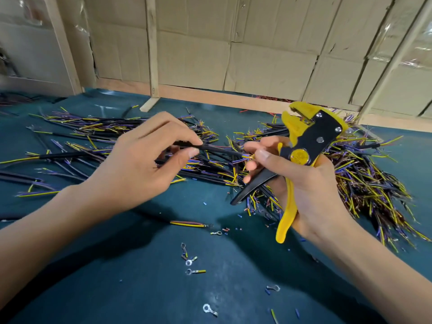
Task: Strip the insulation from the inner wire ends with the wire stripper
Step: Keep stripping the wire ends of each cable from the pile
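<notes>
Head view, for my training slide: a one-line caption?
Left hand pinches a black cable while right hand holds the yellow wire stripper.

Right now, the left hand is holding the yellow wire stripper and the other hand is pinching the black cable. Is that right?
Not quite: the hands are swapped. The head view shows the right hand holding the yellow wire stripper, and the left hand pinching the black cable.

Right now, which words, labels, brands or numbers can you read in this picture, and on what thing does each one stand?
None can be read.
Stripper, held in the right hand: its round yellow pivot cap bears embossed marks, too blurred to read.
Cardboard on the wall: no print visible.
</notes>
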